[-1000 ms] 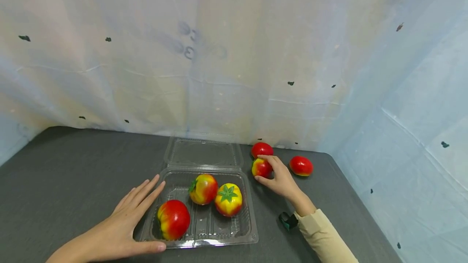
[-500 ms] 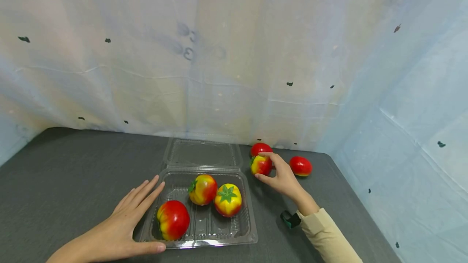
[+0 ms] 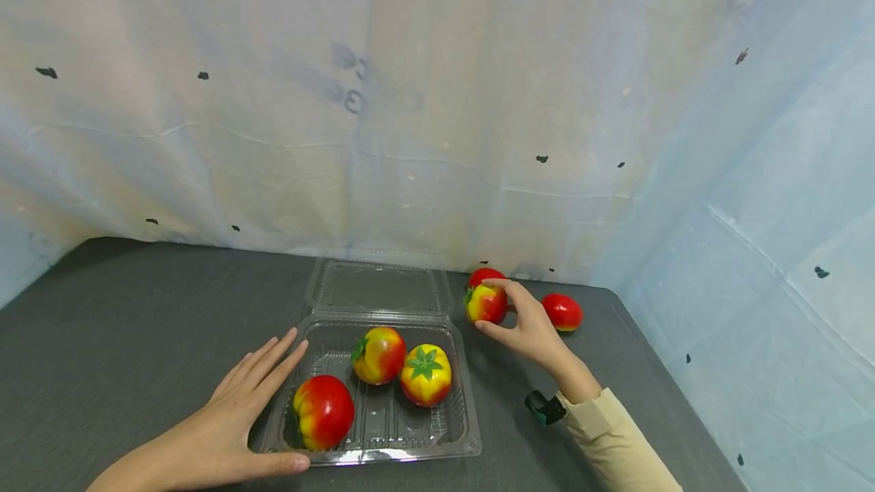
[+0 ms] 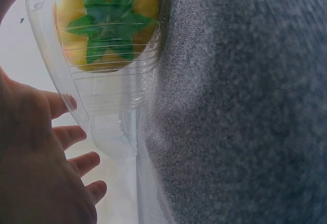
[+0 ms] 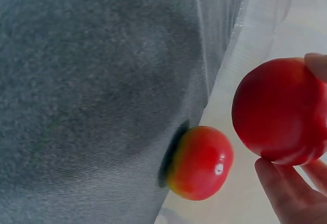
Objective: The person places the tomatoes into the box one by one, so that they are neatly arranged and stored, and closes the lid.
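My right hand (image 3: 529, 332) pinches a red-and-yellow tomato (image 3: 485, 304) between thumb and fingers. In the right wrist view the held tomato (image 5: 281, 112) appears clear of the grey cloth. My left hand (image 3: 229, 416) has its fingers spread along the left side of a clear plastic clamshell box (image 3: 465, 401), thumb at the front left corner. Left fingertips show right at the box rim in the left wrist view. Inside the box sit a mostly red tomato (image 3: 324, 412) at front left, a side-lying tomato (image 3: 380, 355), and an upright tomato (image 3: 427, 375) with a green star-shaped calyx.
The box lid (image 3: 383, 287) lies folded back behind it. A red tomato (image 3: 486, 275) stands partly hidden behind the held one, and another tomato (image 3: 563, 312) rests to the right. Plastic sheeting (image 3: 437, 135) hangs behind the grey tabletop (image 3: 171, 302) and along its right side.
My right hand has risen slightly and shifted a little left with the tomato, which now covers more of the one behind it. My left hand and the box have stayed put.
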{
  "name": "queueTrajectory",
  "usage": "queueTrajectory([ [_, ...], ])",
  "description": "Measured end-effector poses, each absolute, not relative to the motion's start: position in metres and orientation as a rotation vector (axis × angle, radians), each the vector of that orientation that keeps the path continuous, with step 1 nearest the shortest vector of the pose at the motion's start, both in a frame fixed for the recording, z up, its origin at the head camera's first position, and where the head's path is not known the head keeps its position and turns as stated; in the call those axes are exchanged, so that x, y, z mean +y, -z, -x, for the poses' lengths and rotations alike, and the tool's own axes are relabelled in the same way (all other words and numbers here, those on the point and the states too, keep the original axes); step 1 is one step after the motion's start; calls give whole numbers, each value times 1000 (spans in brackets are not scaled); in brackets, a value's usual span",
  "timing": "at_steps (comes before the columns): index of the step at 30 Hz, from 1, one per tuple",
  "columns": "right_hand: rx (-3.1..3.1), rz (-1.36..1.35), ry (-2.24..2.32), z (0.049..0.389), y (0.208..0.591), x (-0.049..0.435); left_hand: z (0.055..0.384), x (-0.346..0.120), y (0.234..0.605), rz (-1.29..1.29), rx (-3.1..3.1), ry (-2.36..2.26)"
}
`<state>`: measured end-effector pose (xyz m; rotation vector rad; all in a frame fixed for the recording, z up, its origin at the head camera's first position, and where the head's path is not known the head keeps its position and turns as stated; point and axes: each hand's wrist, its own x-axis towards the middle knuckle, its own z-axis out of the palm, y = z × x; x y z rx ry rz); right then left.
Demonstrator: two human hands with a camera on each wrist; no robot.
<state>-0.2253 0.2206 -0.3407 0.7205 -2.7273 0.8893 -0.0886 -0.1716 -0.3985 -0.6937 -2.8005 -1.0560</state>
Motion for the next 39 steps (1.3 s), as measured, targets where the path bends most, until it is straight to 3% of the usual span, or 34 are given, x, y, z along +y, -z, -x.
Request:
queueTrajectory([
  [39,-2670,-891,-857,215,298,196,96,-166,389,729,-2807,1134],
])
